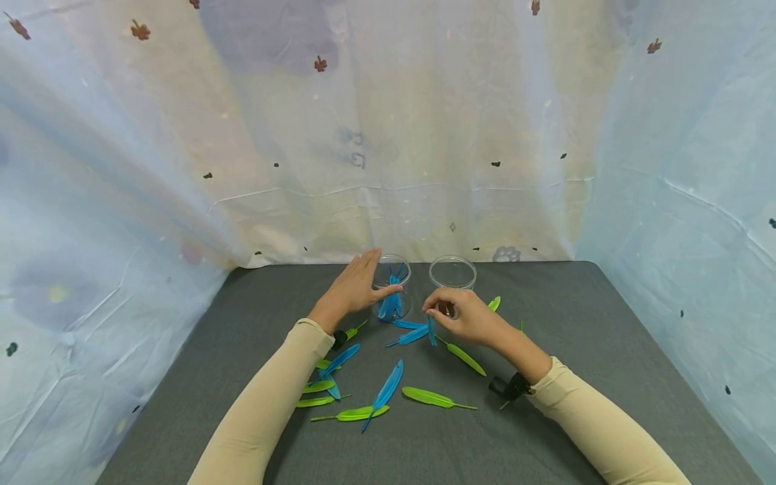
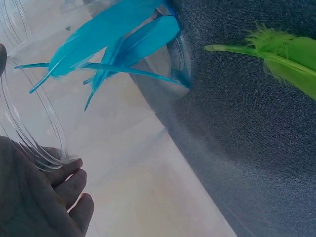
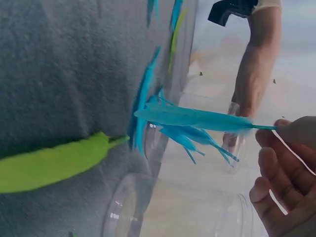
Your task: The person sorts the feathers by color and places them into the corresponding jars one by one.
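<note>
The left hand (image 1: 358,283) holds a clear plastic jar (image 1: 407,296) near its rim, with the thumb on the near side and the fingers behind. Several blue feathers (image 2: 103,39) stand in that jar, quills up. The right hand (image 1: 463,313) pinches a blue feather (image 3: 197,118) by its quill tip, and the vane hangs down above the table in the head view. Under it, more blue feathers (image 1: 413,335) lie in front of the jar. A green feather (image 1: 465,358) lies just below the right hand.
A second clear jar (image 1: 453,257) stands to the right of the first, behind the right hand. Blue and green feathers lie scattered on the dark grey table (image 1: 515,444), among them a green one (image 1: 427,397) in front. A patterned curtain (image 1: 394,148) hangs behind.
</note>
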The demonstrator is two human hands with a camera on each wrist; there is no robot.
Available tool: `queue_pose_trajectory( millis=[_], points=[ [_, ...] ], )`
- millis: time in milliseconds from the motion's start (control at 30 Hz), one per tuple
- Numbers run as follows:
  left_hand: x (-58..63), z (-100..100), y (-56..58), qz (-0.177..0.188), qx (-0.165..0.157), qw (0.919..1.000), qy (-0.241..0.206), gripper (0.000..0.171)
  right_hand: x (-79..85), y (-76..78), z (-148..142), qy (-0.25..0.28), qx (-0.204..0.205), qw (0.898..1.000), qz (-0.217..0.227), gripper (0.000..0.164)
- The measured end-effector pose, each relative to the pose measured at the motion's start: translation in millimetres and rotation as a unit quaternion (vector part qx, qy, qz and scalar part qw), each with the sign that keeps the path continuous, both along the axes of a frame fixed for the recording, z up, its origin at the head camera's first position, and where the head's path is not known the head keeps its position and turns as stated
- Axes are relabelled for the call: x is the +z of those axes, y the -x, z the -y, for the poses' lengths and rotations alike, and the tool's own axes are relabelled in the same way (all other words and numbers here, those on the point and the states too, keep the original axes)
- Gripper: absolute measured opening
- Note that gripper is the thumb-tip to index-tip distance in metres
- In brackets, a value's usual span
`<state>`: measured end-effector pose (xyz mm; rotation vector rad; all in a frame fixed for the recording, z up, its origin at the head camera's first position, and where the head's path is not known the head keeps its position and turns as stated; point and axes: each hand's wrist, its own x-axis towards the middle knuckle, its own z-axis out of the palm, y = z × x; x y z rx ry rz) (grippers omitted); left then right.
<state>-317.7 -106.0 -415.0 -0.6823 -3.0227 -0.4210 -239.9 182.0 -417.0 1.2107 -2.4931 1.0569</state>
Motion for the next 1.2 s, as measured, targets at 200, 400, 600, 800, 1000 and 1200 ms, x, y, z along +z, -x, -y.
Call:
queue_pose_trajectory(
  millis=[200, 400, 600, 800, 1000, 1200],
  points=[
    [-1.1, -0.2, 1.0, 0.004, 0.002, 1.0, 0.005, 0.113, 7.5, 3.9, -4.6, 0.035, -0.027, 0.998, -0.05, 0.011],
    [-2.4, -0.2, 1.9, -0.001, -0.002, 1.0, 0.002, 0.113, 14.0, 10.3, -8.5, 0.091, -0.092, 0.99, -0.055, 0.01],
    [-5.0, -0.3, 2.5, -0.008, -0.001, 0.9999, 0.007, 0.112, 16.1, 19.8, -7.9, 0.138, -0.124, 0.979, -0.083, 0.011],
    [-4.2, -0.2, 2.3, -0.008, -0.002, 1.0, 0.005, 0.112, 19.8, 29.1, -5.9, 0.176, -0.138, 0.971, -0.086, 0.012],
    [-2.4, 0.3, 2.2, -0.002, -0.002, 1.0, 0.008, 0.112, 22.5, 37.7, -1.1, 0.225, -0.14, 0.959, -0.095, 0.012],
    [-1.0, -0.4, 2.3, 0.003, 0.001, 0.9999, 0.011, 0.112, 42.3, 20.0, 17.0, 0.299, -0.123, 0.942, -0.087, 0.012]
  ],
)
